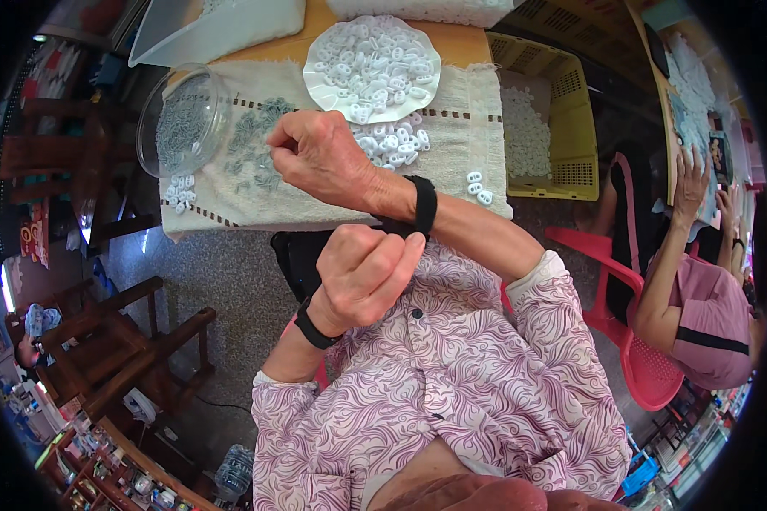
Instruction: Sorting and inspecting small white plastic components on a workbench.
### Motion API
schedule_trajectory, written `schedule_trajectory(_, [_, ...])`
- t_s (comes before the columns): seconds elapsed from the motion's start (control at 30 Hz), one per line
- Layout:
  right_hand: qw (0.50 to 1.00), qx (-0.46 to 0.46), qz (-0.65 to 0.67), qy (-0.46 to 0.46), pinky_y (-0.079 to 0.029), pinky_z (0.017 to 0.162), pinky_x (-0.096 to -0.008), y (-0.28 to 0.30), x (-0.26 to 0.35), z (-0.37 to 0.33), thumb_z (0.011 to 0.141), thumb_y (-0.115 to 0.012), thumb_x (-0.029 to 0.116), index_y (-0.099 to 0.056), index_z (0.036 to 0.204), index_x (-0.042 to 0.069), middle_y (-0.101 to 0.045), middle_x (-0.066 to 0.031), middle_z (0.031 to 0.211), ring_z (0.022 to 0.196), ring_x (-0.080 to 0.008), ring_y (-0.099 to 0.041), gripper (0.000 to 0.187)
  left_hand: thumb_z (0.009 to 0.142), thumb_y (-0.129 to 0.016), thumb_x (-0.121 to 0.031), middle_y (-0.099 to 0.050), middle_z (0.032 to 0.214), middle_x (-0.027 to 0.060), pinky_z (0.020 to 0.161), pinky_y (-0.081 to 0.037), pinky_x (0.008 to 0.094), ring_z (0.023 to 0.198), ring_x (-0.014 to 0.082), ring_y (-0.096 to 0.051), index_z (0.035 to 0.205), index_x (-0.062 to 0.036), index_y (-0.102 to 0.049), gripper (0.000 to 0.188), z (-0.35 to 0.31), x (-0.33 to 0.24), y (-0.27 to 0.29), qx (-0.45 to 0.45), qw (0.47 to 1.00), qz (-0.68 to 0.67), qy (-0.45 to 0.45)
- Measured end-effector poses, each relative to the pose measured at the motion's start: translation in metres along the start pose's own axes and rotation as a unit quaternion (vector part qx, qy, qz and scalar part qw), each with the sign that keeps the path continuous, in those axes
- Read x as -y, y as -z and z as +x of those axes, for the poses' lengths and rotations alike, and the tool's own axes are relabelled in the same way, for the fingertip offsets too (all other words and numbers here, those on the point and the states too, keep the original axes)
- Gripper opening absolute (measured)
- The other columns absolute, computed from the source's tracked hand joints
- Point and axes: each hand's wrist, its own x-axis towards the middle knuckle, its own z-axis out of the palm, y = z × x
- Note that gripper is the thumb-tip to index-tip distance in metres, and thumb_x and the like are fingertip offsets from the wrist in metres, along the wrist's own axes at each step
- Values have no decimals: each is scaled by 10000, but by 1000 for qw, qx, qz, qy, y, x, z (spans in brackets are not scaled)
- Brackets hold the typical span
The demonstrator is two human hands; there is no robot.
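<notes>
While the R hand is curled over the cloth by the grey bits, the L hand is half-closed nr the R wristband; what's gripped, if anything, can't be told. White pcs are heaped beside the plate, prob. for quick reach.

Single head-worn fisheye view, facing steeply down, hands near, table just beyond

Curled fingers hide the palms of right hand and left hand; grip undetermined. Upper edge cuts off white bin. Grey pieces are too small to identify.
</notes>
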Motion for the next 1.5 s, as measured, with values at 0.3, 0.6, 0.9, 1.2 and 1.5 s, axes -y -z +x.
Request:
schedule_trajectory(0.3, [942, 93, 198, -256, -524, 479, -224, 26, 8, 10, 798, -636, 33, -644, 861, -86, -661, -102, 709, 594, -139, -664, 135, 548, -730, -23, -539, 842, 33, 581, -457, 308, 702, 177, -539, 846, 1, -686, 302, -8, -14, 7, 8, 998, -48, -32])
schedule_trajectory(0.6, [822, 94, 387, -407, -496, 484, -196, 27, -7, 15, 786, -676, -1, -627, 901, -94, -657, -119, 738, 610, -129, -649, 155, 569, -749, -16, -535, 868, 46, 584, -464, 325, 700, 193, -536, 875, 1, -675, 316, -19, -19, 9, 41, 994, -97, -29])
schedule_trajectory(0.9, [793, 64, 426, -430, -495, 514, -185, 24, -1, 15, 822, -673, 18, -629, 942, -75, -664, -112, 785, 624, -113, -633, 158, 665, -660, 42, -559, 1117, 215, 507, -473, 261, 648, 229, -585, 938, -6, -563, 293, -23, -9, -11, 51, 986, -138, 81])
schedule_trajectory(1.2, [784, 24, 458, -418, -537, 517, -227, 24, 0, 16, 817, -653, 8, -645, 865, -83, -657, -116, 734, 613, -148, -645, 104, 701, -654, 54, -568, 1102, 227, 644, -546, 336, 794, 318, -639, 1046, 51, -573, 354, -18, -2, -25, 17, 978, -198, 62])
schedule_trajectory(1.5, [786, 31, 447, -425, -506, 520, -190, 26, 7, 13, 844, -640, 15, -631, 937, -84, -659, -105, 757, 611, -106, -623, 136, 660, -665, 104, -638, 1003, 191, 620, -564, 324, 744, 265, -669, 947, 69, -632, 291, -11, -3, -19, 4, 987, -144, 73])
